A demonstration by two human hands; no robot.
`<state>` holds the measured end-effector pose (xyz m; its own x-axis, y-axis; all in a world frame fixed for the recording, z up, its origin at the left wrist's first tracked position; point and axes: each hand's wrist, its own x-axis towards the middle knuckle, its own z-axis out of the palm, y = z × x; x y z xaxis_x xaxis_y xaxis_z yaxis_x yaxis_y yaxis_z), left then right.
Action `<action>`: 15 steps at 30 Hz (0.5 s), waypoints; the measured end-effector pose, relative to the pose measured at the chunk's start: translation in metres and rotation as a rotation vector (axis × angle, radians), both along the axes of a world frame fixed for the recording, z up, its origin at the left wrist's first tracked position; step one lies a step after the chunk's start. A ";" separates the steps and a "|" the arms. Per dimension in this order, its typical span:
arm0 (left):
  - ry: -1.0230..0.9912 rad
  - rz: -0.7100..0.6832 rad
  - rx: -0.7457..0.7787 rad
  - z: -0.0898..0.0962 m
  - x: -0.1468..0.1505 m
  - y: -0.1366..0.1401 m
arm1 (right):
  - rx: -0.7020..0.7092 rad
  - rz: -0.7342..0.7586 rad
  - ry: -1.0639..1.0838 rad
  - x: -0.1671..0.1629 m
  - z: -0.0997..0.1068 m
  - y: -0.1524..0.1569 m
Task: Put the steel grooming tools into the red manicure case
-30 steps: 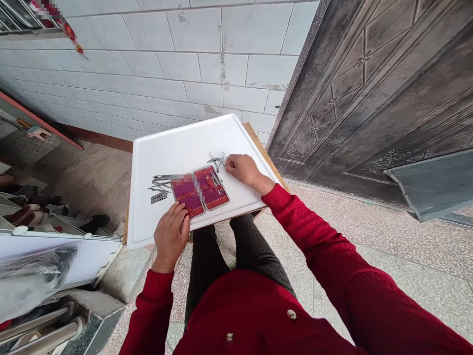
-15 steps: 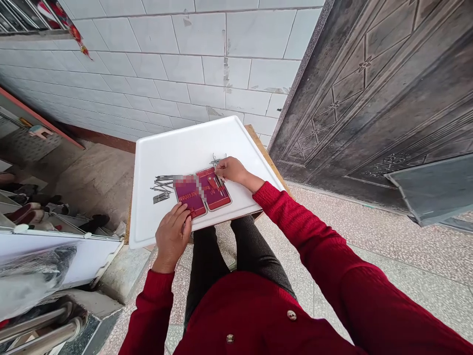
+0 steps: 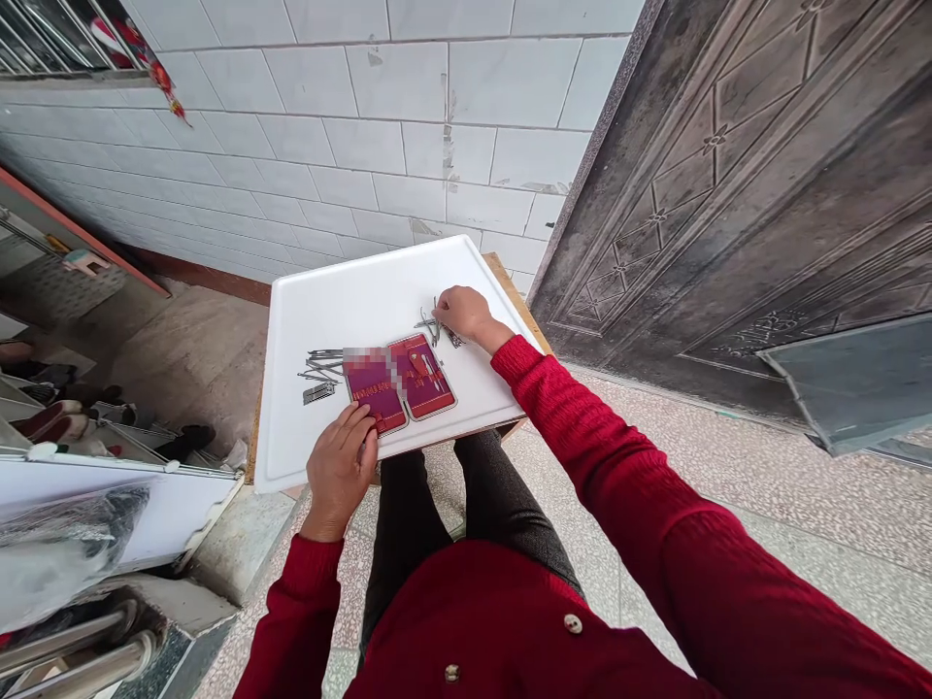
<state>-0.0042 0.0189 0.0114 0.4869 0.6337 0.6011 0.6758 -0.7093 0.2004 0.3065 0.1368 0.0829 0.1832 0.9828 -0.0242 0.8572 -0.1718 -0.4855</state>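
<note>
An unfolded red and purple manicure case [image 3: 429, 400] lies on a white board [image 3: 327, 301]. My left hand [image 3: 340, 471] rests with stretched fingers on the case's near left corner. In the case's right half, a few slim tools [image 3: 431, 369] sit in loops; the left half shows a row of loops. Beyond the right half, my right hand [image 3: 464, 316] pinches a small metal tool [image 3: 436, 333] over several other metal tools [image 3: 422, 320]; its exact kind is too small to make out. Left of the case lie several slim metal tools [image 3: 324, 367] and a nail clipper [image 3: 318, 392].
The board sits on a wooden surface [image 3: 510, 291] by a tiled wall [image 3: 393, 78]. A dark embossed door [image 3: 691, 194] stands at the right. At the left are a shoe rack [image 3: 58, 427] and metal rails [image 3: 80, 646].
My right hand has moved from the case's right half, away from me and slightly right, to the metal tools beyond it. My left hand stays on the case.
</note>
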 end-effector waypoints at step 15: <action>-0.013 0.000 -0.035 -0.003 0.001 0.001 | -0.115 0.213 -0.141 -0.034 0.005 -0.051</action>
<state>-0.0037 0.0196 0.0079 0.4793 0.6544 0.5848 0.6726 -0.7019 0.2342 0.2729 0.0862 0.0875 -0.0181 0.9918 -0.1265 0.9377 -0.0271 -0.3465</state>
